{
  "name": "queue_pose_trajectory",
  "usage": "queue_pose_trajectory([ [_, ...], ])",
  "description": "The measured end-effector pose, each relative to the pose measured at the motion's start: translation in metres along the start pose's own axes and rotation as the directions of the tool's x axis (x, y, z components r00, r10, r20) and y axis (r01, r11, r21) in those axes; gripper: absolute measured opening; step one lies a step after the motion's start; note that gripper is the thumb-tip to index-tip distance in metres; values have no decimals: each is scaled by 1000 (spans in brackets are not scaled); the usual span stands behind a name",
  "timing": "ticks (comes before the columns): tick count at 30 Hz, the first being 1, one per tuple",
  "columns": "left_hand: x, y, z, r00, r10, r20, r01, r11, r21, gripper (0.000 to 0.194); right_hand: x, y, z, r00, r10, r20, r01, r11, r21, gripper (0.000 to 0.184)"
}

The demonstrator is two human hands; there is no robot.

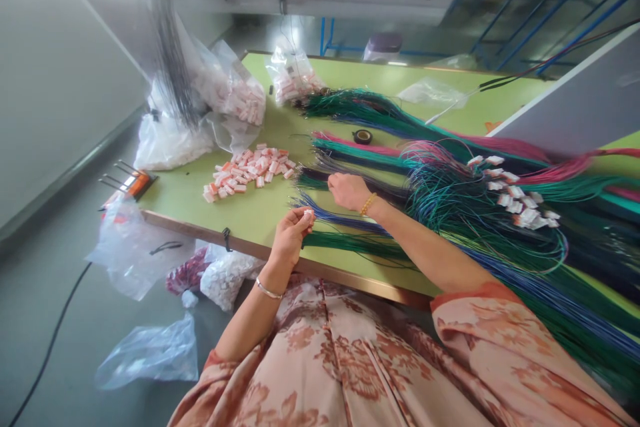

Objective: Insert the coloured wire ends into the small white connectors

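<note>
My left hand (291,233) is closed, pinching a small white connector housing (309,213) between thumb and fingertips near the table's front edge. Just right of it and farther back, my right hand (347,191) is closed over the dark wire bundle (385,185); its fingertips hide whatever they grip. Blue wires (325,211) run between the two hands, and green wires (350,243) lie nearest to me. To the left sits a loose pile of white-and-orange connector housings (250,172). On the right, housings with wires attached (517,195) rest in a cluster on the wires.
A roll of black tape (363,137) lies behind the hands. Bags of housings (293,77) stand at the back left of the green table (195,210). An orange block with metal prongs (131,187) is at the left corner. A grey panel (585,93) slants at right.
</note>
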State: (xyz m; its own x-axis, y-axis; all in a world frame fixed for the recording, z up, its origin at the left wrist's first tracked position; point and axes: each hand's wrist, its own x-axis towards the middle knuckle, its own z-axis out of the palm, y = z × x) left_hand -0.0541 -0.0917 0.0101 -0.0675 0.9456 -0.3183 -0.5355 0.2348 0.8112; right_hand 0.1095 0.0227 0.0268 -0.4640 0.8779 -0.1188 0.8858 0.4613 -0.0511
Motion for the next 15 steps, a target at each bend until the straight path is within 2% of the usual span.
queue_pose_trajectory([
  [5, 1, -1, 0, 1000, -2, 2, 2, 1000, -6, 40, 0, 0, 0, 1000, -4, -21, 5, 1000, 20, 23],
  [8, 1, -2, -1, 1000, -2, -2, 2, 1000, -13, 39, 1, 5, -2, 998, -10, -54, 19, 986, 166, 20],
  [12, 1, -2, 0, 1000, -11, -9, 11, 1000, -7, 41, 9, 18, 1, 995, -10, -98, 56, 876, 479, 18],
  [15, 1, -1, 1, 1000, -14, -7, 14, 1000, -7, 42, 21, 22, 5, 999, -35, -30, 46, 757, 651, 16],
])
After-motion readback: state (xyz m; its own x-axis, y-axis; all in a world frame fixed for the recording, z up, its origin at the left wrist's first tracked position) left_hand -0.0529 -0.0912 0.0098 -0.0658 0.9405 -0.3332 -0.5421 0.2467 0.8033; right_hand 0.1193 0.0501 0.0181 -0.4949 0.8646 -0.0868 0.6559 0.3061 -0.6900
